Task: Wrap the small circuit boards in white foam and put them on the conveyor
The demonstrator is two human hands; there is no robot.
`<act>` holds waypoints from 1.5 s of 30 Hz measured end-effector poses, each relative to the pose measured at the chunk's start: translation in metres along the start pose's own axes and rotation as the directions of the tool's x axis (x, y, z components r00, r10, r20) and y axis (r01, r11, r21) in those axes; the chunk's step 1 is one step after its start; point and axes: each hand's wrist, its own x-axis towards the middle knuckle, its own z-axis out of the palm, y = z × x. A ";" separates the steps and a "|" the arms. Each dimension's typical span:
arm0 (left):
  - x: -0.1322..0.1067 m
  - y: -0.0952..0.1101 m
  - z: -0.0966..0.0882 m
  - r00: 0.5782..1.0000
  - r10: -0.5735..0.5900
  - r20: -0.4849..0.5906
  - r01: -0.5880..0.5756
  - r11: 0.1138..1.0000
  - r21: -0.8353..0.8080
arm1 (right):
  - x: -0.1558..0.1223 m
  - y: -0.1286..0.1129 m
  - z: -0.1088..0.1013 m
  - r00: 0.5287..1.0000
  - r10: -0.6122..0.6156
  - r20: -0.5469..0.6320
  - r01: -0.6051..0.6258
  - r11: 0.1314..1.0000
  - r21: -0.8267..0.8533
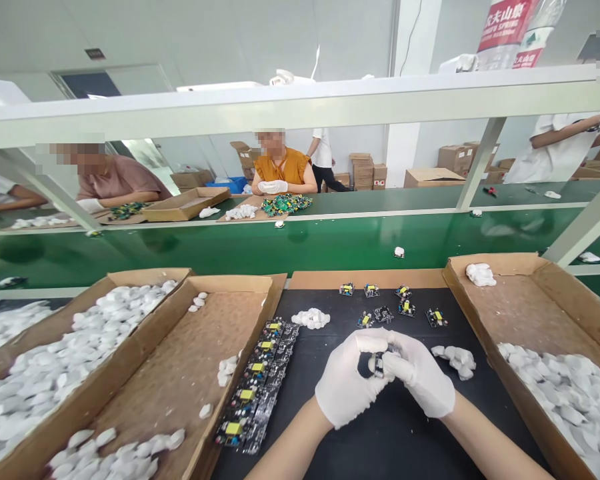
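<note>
Left carton tray: heaped with white pieces.
Second carton tray: mostly bare floor, scattered white pieces.
Board panel: lies along that tray's right side, yellow components upward.
Left hand: gloved, thumb and fingers pinching the small part.
Small part: between both hands, above the black mat; details partly hidden.
Loose boards: lie beyond the hands.
Right hand: gloved, fingertips pinching the same part.
Right carton tray: white pieces, mainly nearer end.

A small dark-and-silvery component, mostly hidden, is held above the black mat.
</note>
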 end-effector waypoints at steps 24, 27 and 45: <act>-0.002 -0.007 -0.002 0.999 -0.048 -0.005 0.048 0.998 -0.046 | -0.003 -0.013 0.004 0.999 0.018 -0.028 -0.024 0.972 -0.233; -0.002 -0.009 -0.001 0.997 -0.081 0.017 0.083 0.987 -0.141 | -0.003 -0.012 0.002 0.999 -0.019 0.031 0.023 0.989 -0.146; -0.001 -0.008 0.003 0.973 -0.203 0.111 0.222 0.953 -0.206 | -0.001 -0.005 0.008 0.981 0.090 -0.173 -0.120 0.978 -0.170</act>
